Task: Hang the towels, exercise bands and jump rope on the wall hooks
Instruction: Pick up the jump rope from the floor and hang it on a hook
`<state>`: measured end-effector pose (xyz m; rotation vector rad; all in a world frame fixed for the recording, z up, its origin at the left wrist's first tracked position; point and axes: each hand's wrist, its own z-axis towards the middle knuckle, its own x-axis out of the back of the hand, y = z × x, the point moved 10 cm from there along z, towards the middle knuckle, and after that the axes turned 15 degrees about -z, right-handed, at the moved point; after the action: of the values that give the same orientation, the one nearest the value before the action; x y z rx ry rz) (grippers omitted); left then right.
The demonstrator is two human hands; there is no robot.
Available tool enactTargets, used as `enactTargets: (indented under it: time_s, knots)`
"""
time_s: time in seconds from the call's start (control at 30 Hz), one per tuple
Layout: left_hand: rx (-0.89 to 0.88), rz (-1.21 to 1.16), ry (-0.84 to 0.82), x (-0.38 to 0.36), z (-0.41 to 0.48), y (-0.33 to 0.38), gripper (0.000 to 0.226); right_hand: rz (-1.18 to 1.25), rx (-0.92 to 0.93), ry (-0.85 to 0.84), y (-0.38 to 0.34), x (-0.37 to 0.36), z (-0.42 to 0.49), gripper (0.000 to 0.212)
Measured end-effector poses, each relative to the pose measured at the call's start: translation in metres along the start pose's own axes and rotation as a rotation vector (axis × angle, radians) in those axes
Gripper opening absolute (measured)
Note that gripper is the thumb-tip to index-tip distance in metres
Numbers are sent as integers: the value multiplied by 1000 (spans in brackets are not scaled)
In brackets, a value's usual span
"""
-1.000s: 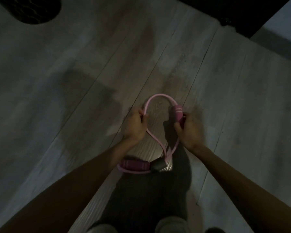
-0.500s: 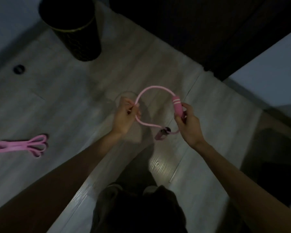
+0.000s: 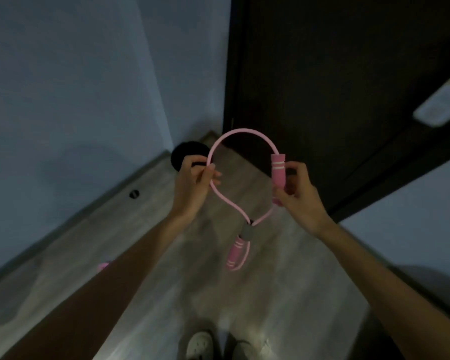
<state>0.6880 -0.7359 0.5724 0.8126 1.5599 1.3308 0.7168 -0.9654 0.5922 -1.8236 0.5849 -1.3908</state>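
I hold a pink figure-eight exercise band point(image 3: 244, 132) up in front of me, its upper loop open between my hands. My left hand point(image 3: 192, 188) pinches the thin tube on the loop's left side. My right hand point(image 3: 296, 196) grips the pink foam handle point(image 3: 278, 170) with white stripes on the right side. The grey centre piece point(image 3: 247, 231) and the second foam handle point(image 3: 235, 252) hang below. A bit of another pink band point(image 3: 103, 266) shows on the floor beside my left forearm. No hooks are in view.
A pale blue wall point(image 3: 76, 87) fills the left, meeting a dark door point(image 3: 335, 87) ahead. A black bin point(image 3: 187, 154) stands in the corner behind my left hand. A small black round object point(image 3: 134, 194) lies by the baseboard. My shoes point(image 3: 200, 344) are on the wood floor.
I have straightened up and my view has risen from the floor to the wall and door. Both hands have lifted the band higher, and its lower loop now dangles freely.
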Motion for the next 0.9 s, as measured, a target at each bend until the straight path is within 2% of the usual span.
enactTargets:
  time_s: [0.17,0.43,0.53,0.73,0.9]
  knots:
    - [-154,-61,-51,3,23,138,9,29,123,-18,-128,48,13,45]
    - [-483,78,-47,13,42,321,10,-16,354,113,-272,97,32,26]
    - [-537,123,-29,20,51,360,10,-48,453,165,-317,108,42,31]
    - [-653,299,2,20,71,411,12,-184,730,190,-406,101,70,21]
    - [-672,316,63,34,97,438,10,-118,925,158,-461,97,104,20]
